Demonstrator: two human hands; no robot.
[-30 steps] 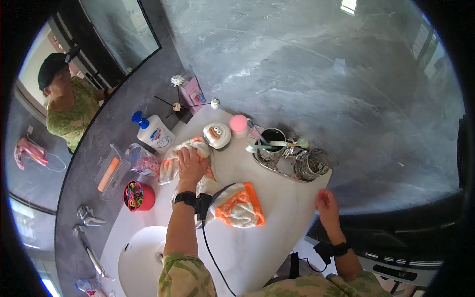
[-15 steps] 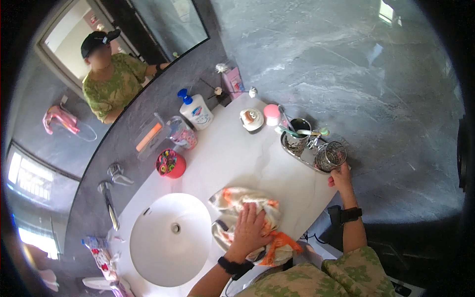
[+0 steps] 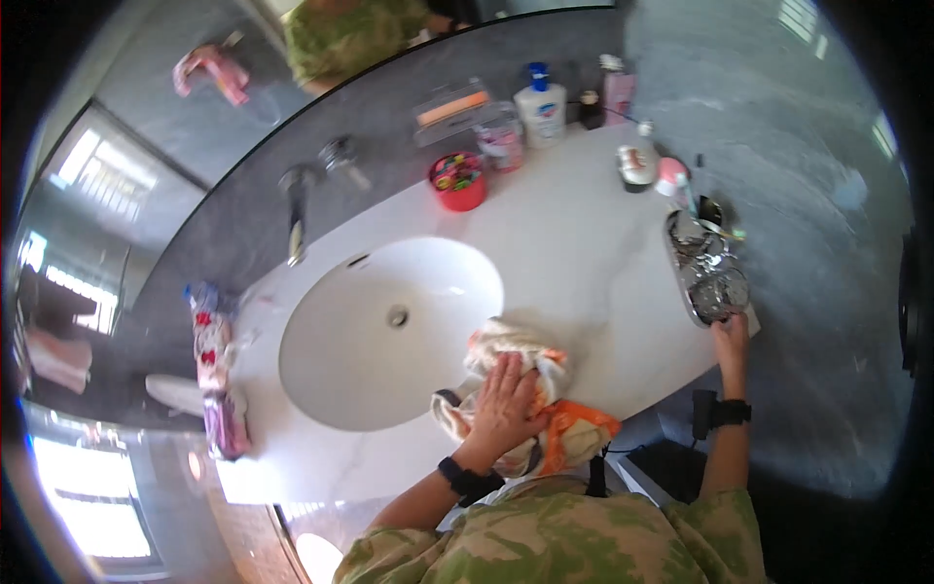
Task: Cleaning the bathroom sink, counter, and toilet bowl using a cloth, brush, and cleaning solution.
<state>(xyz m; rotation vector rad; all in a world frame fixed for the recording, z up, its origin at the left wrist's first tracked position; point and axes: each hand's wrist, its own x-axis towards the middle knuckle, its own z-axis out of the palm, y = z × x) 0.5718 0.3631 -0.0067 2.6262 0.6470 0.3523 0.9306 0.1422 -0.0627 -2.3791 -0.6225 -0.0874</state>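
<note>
My left hand (image 3: 504,404) lies flat with its fingers stretched over a crumpled white and orange cloth (image 3: 525,341), which rests on the white countertop (image 3: 603,258) beside the sink. Over at the counter's right end, my right hand (image 3: 730,343) is closed around the near end of a metal tray (image 3: 678,273). A patterned silvery cup (image 3: 720,295) stands on that end, just beyond my fingers. Behind it on the tray, a second cup (image 3: 687,232) has toothbrushes sticking out. Part of my right fingers is hidden by the tray.
The oval sink (image 3: 389,360) lies left of the cloth, below a faucet (image 3: 296,219). Along the back are a red tub of colourful bits (image 3: 457,183), a pump bottle (image 3: 541,112) and a pink-lidded jar (image 3: 671,175). Several packets (image 3: 212,355) line the left edge.
The view has turned left, so the counter appears shifted and rotated. My left hand stays on the cloth and my right hand stays at the tray's near end.
</note>
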